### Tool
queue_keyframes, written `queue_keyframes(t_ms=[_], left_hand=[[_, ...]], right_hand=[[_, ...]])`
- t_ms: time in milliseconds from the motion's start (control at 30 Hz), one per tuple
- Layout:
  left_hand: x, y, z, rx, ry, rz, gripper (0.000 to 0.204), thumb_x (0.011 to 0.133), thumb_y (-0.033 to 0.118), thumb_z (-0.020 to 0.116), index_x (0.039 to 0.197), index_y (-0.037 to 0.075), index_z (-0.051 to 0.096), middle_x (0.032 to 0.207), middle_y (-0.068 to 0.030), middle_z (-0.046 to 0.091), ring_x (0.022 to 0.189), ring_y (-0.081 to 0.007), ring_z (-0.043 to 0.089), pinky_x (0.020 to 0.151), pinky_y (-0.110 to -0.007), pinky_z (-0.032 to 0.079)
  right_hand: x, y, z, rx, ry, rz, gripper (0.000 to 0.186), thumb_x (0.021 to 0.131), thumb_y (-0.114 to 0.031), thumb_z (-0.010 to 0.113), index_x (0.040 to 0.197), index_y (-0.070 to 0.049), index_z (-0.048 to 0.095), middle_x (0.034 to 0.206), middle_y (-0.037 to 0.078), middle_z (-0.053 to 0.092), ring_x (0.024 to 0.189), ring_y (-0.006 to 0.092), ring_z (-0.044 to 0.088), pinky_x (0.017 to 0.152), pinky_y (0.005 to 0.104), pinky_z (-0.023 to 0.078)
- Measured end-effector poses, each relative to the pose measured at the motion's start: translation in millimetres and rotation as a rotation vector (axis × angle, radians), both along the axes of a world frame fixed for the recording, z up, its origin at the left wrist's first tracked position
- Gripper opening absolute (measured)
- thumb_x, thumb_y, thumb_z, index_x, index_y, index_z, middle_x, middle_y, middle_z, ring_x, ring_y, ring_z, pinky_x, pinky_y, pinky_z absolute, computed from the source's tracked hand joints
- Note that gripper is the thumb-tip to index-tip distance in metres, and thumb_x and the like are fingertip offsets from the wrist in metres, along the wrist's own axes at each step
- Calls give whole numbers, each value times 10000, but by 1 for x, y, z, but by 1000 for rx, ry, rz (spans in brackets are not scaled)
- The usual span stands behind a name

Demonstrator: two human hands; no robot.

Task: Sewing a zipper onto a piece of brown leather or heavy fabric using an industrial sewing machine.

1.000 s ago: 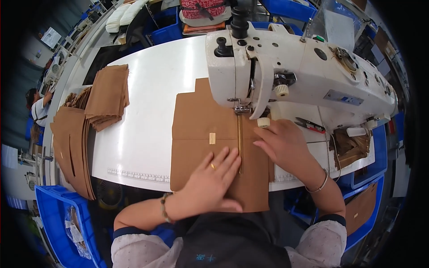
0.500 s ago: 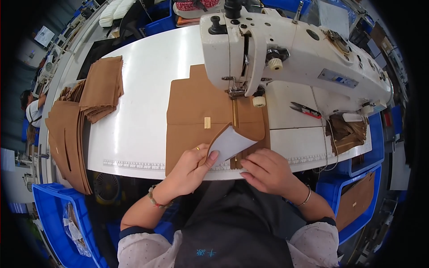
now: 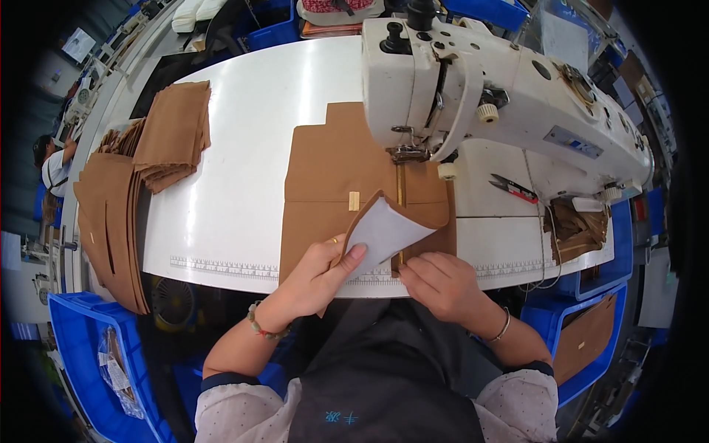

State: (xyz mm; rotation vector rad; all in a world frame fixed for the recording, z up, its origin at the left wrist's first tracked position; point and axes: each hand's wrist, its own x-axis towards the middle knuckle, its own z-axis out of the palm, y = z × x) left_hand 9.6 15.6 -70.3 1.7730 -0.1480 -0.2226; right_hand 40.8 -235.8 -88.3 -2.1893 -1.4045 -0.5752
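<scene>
A brown fabric panel (image 3: 317, 166) lies on the white sewing table, partly under the needle area of a white sewing machine (image 3: 461, 88). My left hand (image 3: 319, 273) is closed on a folded-back flap of the panel, thumb on its white backing (image 3: 388, 232). Along the panel runs a narrow strip with a gold line (image 3: 401, 188), which looks like a zipper. At the strip's near end, by the table edge, my right hand (image 3: 443, 284) pinches brown fabric; the fingertips are partly hidden. A small pale tab (image 3: 354, 201) sits on the panel.
Stacked brown pieces (image 3: 173, 133) and slit brown panels (image 3: 107, 221) lie at the left. Red-handled thread snips (image 3: 515, 188) and brown scraps (image 3: 576, 229) are on the right. Blue bins (image 3: 92, 332) stand below the table. A person (image 3: 55, 166) sits far left.
The view has shifted slightly, so the machine and panel appear farther right. My right fingers have drawn together at the near end of the strip. My left hand still holds the flap.
</scene>
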Motion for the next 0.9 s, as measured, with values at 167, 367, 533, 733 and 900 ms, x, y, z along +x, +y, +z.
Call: queue_keyframes(t_ms=[167, 367, 533, 733, 900], left_hand=[[-1, 4, -5, 15, 18, -12, 465, 1131, 315, 477, 816, -23, 530, 668, -48, 477, 538, -110, 510, 550, -306, 417], [-4, -10, 6, 180, -259, -57, 230, 1029, 199, 614, 1062, -22, 671, 824, -122, 588, 895, -242, 663, 802, -344, 523], [-36, -31, 18, 816, -539, -188, 532, 821, 99, 715, 1351, 125, 695, 1240, -100, 631, 1193, -324, 610, 1068, -495, 477], [-37, -34, 9, 794, -576, -126, 512, 796, 78, 717, 1306, 116, 719, 1186, -89, 628, 1162, -304, 615, 1044, -507, 478], [-34, -33, 9, 733, -585, -120, 516, 761, 65, 716, 1276, 91, 729, 1167, -81, 638, 1139, -306, 617, 1005, -484, 486]], right_hand=[[0, 0, 0, -1, -10, -8, 234, 770, -110, 713, 979, -6, 699, 991, 93, 676, 885, 236, 677, 761, 340, 587], [-7, -8, -8, -45, -26, 18, 283, 755, -118, 732, 1010, 3, 711, 1023, 113, 681, 940, 269, 684, 780, 365, 597], [-19, -17, -21, 17, 156, -3, 410, 708, -154, 765, 1090, -7, 739, 1180, 169, 674, 1089, 379, 684, 863, 422, 607], [-21, -20, -27, 10, 68, 18, 448, 666, -143, 741, 1095, -13, 746, 1186, 154, 676, 1122, 366, 686, 963, 471, 593], [-20, -19, -25, -12, 27, 14, 452, 676, -150, 733, 1106, -11, 749, 1185, 149, 677, 1117, 355, 696, 1004, 489, 578]])
